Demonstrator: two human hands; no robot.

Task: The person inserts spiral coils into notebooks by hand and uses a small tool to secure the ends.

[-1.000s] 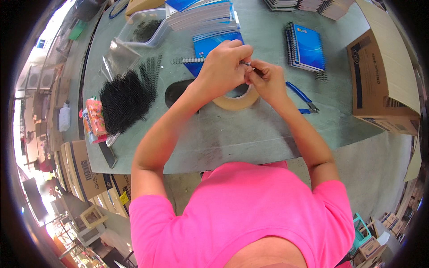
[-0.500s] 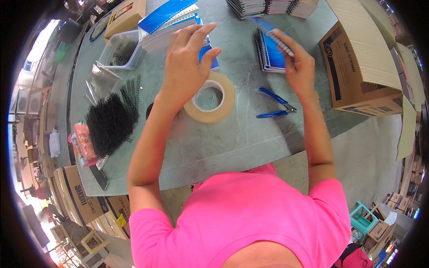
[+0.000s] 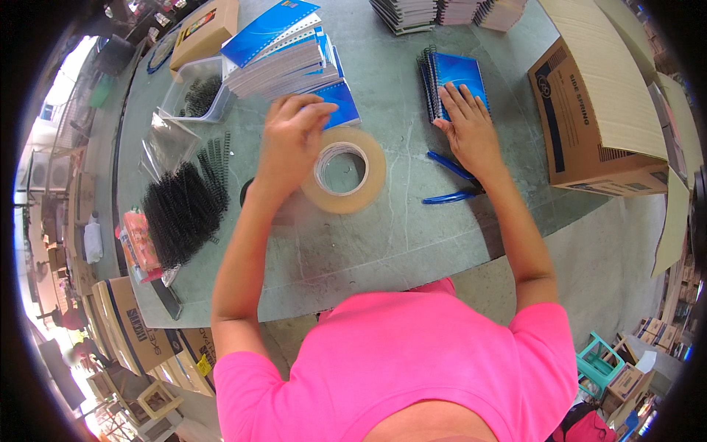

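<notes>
My right hand (image 3: 468, 129) lies flat on the top spiral notebook (image 3: 458, 70), fingers stretched out over its blue cover. Beneath it is a small stack with black coils along the left side. My left hand (image 3: 294, 140) hovers, slightly blurred, between a roll of clear tape (image 3: 344, 200) and the fanned pile of unbound punched notebooks (image 3: 291, 70). Its fingers are loosely bent, with nothing visible in them. Close to my right wrist lie blue-handled cutting pliers (image 3: 451, 197), partly covered by the forearm.
At the left sit a heap of black plastic coils (image 3: 184, 214), a clear plastic tub (image 3: 173, 110) with more coils, and a clear bag (image 3: 168, 144). An open cardboard box (image 3: 582, 125) stands at the right. Stacked spiral notebooks (image 3: 403, 16) are at the far edge.
My right hand has laid the notebook it held onto the small stack and now rests flat on it. My left hand has moved down, its fingers more bent than before.
</notes>
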